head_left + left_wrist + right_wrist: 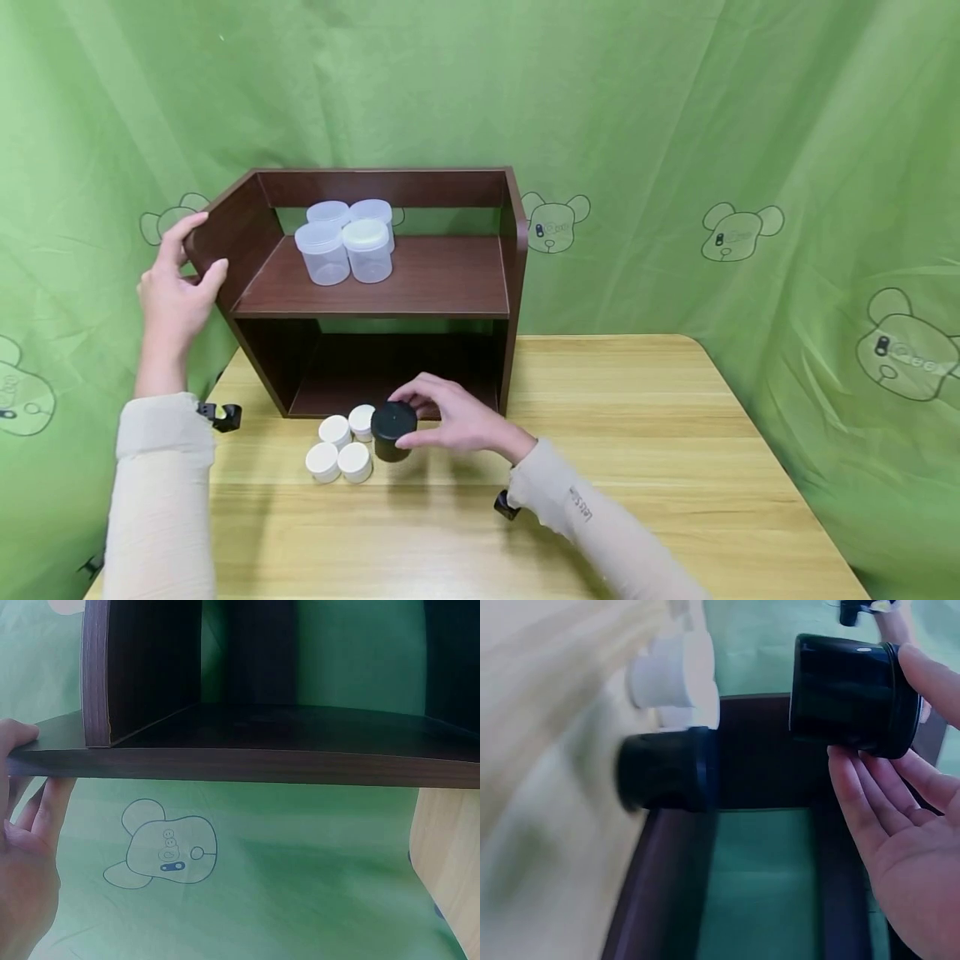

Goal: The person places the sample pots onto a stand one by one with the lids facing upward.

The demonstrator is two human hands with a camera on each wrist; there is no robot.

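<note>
Black jar [393, 428] unlabelled, pinched by right hand [457, 421]; left hand [174, 287] grips shelf [420, 279] side.

Left hand [176, 287] gripping dark shelf [375, 283] side, right hand [457, 417] holding black jar [393, 429] — white jars [341, 446] beside.

This looks like a room set up for filming, not a real home or shop. A green cloth [675, 125] with little bear faces hangs all around behind the wooden counter [637, 433]. On the counter stands only a small brown shelf [420, 279] with plastic jars [345, 246].
</note>
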